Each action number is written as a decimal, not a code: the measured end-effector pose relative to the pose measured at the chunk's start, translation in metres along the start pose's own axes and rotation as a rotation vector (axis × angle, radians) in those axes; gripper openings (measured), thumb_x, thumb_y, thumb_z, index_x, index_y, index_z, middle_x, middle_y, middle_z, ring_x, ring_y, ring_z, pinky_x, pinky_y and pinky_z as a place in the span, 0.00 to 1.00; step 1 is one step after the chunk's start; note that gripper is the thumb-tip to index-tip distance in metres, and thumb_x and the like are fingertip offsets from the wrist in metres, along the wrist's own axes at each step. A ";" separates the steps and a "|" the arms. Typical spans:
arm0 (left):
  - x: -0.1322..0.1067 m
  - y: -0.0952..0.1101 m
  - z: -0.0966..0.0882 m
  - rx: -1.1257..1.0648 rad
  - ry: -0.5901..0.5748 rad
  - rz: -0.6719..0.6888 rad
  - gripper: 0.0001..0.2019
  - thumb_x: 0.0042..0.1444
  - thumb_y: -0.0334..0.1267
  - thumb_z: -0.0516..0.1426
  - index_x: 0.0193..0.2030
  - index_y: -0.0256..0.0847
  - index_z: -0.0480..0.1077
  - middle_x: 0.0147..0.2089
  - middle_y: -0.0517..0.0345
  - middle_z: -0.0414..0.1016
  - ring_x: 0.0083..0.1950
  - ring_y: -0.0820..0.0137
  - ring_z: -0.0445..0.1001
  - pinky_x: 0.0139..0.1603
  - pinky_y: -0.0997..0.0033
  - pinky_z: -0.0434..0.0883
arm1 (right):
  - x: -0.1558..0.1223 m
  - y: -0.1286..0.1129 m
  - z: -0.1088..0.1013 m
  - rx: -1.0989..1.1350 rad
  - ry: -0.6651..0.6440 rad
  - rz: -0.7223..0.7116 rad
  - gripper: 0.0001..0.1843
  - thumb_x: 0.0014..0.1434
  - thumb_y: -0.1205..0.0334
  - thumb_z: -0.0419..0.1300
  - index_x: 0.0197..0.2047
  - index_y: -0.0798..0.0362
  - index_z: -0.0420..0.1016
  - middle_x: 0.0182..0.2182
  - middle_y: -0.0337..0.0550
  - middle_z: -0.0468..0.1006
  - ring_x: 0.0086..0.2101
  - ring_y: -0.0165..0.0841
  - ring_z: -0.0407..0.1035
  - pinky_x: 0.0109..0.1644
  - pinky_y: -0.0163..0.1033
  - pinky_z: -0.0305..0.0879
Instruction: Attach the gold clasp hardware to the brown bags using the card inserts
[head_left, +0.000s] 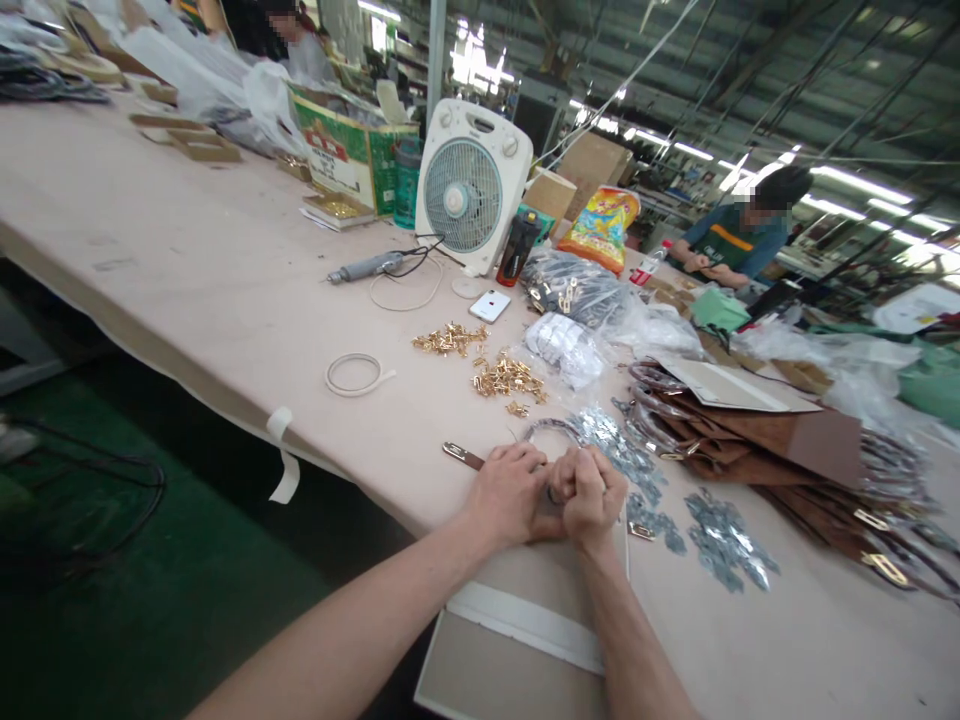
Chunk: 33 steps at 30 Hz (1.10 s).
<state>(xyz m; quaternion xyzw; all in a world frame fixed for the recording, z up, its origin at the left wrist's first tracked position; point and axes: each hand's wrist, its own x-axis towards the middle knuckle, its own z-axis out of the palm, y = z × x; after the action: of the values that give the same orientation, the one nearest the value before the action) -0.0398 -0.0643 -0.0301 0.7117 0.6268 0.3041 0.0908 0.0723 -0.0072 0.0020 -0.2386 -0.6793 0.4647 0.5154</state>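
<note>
My left hand (pixel 510 492) and my right hand (pixel 592 495) press together at the near table edge, both with fingers curled. Between them they grip a brown strap (pixel 466 458) whose metal-tipped end sticks out to the left; a small dark ring shows where the fists meet. The hands rest on the top of a grey board (pixel 517 640) with a white strip across it. Silver metal pieces (pixel 720 540) lie scattered just right of my right hand. Gold fittings (pixel 508 378) lie in small heaps beyond my hands.
A stack of brown bag pieces (pixel 757 440) lies at the right. A white fan (pixel 469 190), a phone (pixel 490 305), a hand tool (pixel 367 267), a tape ring (pixel 354 374) and plastic bags of parts (pixel 577 290) sit farther back. Another person (pixel 742 240) works at the far right.
</note>
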 end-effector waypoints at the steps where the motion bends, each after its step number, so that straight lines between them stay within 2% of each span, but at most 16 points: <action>1: 0.000 0.000 0.000 -0.004 0.000 -0.001 0.24 0.53 0.54 0.68 0.52 0.46 0.73 0.54 0.54 0.77 0.62 0.57 0.69 0.63 0.55 0.65 | -0.001 0.003 0.000 0.010 0.010 0.013 0.24 0.73 0.54 0.54 0.24 0.49 0.60 0.17 0.30 0.58 0.17 0.27 0.52 0.21 0.36 0.50; 6: 0.000 0.001 -0.001 -0.020 -0.004 -0.006 0.23 0.55 0.54 0.66 0.53 0.45 0.72 0.55 0.53 0.78 0.63 0.57 0.69 0.64 0.53 0.65 | -0.006 0.005 0.000 0.011 0.019 -0.060 0.24 0.73 0.54 0.54 0.23 0.49 0.60 0.18 0.32 0.60 0.18 0.28 0.56 0.24 0.37 0.53; 9: 0.001 0.002 0.000 -0.032 -0.017 -0.007 0.22 0.56 0.50 0.66 0.55 0.44 0.72 0.55 0.52 0.78 0.64 0.55 0.68 0.67 0.52 0.65 | -0.006 0.008 0.002 -0.092 -0.005 -0.007 0.25 0.71 0.52 0.56 0.22 0.49 0.61 0.18 0.33 0.61 0.19 0.28 0.56 0.24 0.37 0.54; 12: 0.000 0.000 -0.002 -0.087 0.010 0.009 0.33 0.53 0.54 0.68 0.62 0.44 0.68 0.63 0.48 0.74 0.68 0.53 0.65 0.71 0.47 0.63 | -0.001 0.002 -0.002 0.046 0.107 0.086 0.24 0.71 0.52 0.57 0.23 0.50 0.62 0.17 0.31 0.60 0.17 0.27 0.54 0.20 0.34 0.50; 14: -0.006 -0.005 -0.006 -0.152 0.054 0.021 0.40 0.52 0.55 0.69 0.68 0.43 0.64 0.69 0.47 0.68 0.72 0.51 0.61 0.74 0.45 0.61 | 0.004 -0.012 -0.013 0.208 0.225 0.076 0.22 0.69 0.54 0.58 0.24 0.51 0.63 0.16 0.30 0.59 0.15 0.25 0.51 0.18 0.32 0.46; 15: -0.010 -0.009 -0.010 -0.190 0.080 0.015 0.41 0.53 0.53 0.69 0.70 0.42 0.62 0.71 0.46 0.66 0.73 0.52 0.60 0.75 0.45 0.61 | 0.007 -0.021 -0.021 0.269 0.293 0.043 0.20 0.68 0.55 0.59 0.25 0.51 0.64 0.16 0.30 0.58 0.15 0.25 0.50 0.18 0.31 0.46; 17: -0.019 -0.020 -0.018 -0.276 0.142 -0.038 0.35 0.58 0.45 0.65 0.71 0.42 0.61 0.71 0.46 0.66 0.73 0.55 0.60 0.75 0.46 0.61 | 0.012 -0.040 -0.037 0.333 0.410 -0.002 0.19 0.67 0.55 0.59 0.25 0.52 0.66 0.16 0.30 0.59 0.15 0.24 0.50 0.18 0.31 0.48; 20: -0.028 -0.037 -0.032 -0.425 0.220 -0.185 0.23 0.64 0.36 0.57 0.65 0.43 0.67 0.68 0.48 0.70 0.70 0.60 0.67 0.71 0.52 0.69 | 0.017 -0.060 -0.050 0.393 0.502 0.008 0.17 0.66 0.55 0.61 0.27 0.52 0.67 0.18 0.30 0.60 0.15 0.24 0.51 0.18 0.30 0.51; 23: -0.026 -0.051 -0.041 -0.564 0.128 -0.249 0.18 0.64 0.36 0.58 0.60 0.43 0.72 0.64 0.49 0.74 0.63 0.62 0.74 0.63 0.59 0.76 | 0.021 -0.066 -0.035 0.479 0.511 0.061 0.17 0.65 0.54 0.63 0.27 0.51 0.66 0.18 0.29 0.59 0.15 0.23 0.48 0.17 0.29 0.49; 26: -0.018 -0.060 -0.044 -0.611 0.001 -0.265 0.18 0.61 0.38 0.61 0.59 0.42 0.75 0.59 0.51 0.79 0.54 0.64 0.80 0.58 0.62 0.79 | 0.019 -0.053 -0.002 0.512 0.478 0.104 0.19 0.65 0.52 0.62 0.27 0.51 0.64 0.17 0.28 0.57 0.15 0.23 0.46 0.17 0.29 0.47; 29: -0.009 -0.062 -0.046 -0.537 -0.059 -0.299 0.20 0.56 0.38 0.65 0.56 0.44 0.77 0.54 0.53 0.83 0.49 0.64 0.82 0.52 0.64 0.80 | 0.010 -0.032 0.028 0.480 0.431 0.117 0.20 0.67 0.51 0.60 0.26 0.51 0.64 0.17 0.28 0.57 0.14 0.23 0.47 0.16 0.29 0.47; 33: 0.000 -0.060 -0.054 -0.392 -0.165 -0.312 0.18 0.52 0.38 0.66 0.52 0.47 0.81 0.44 0.59 0.85 0.41 0.65 0.81 0.42 0.69 0.78 | -0.002 -0.010 0.050 0.440 0.403 0.098 0.21 0.70 0.52 0.58 0.26 0.51 0.65 0.16 0.29 0.57 0.15 0.24 0.48 0.17 0.30 0.46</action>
<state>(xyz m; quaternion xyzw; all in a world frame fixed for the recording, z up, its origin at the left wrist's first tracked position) -0.1197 -0.0658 -0.0177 0.5976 0.6486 0.3431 0.3233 0.0282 -0.0328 0.0076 -0.2413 -0.4340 0.5681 0.6563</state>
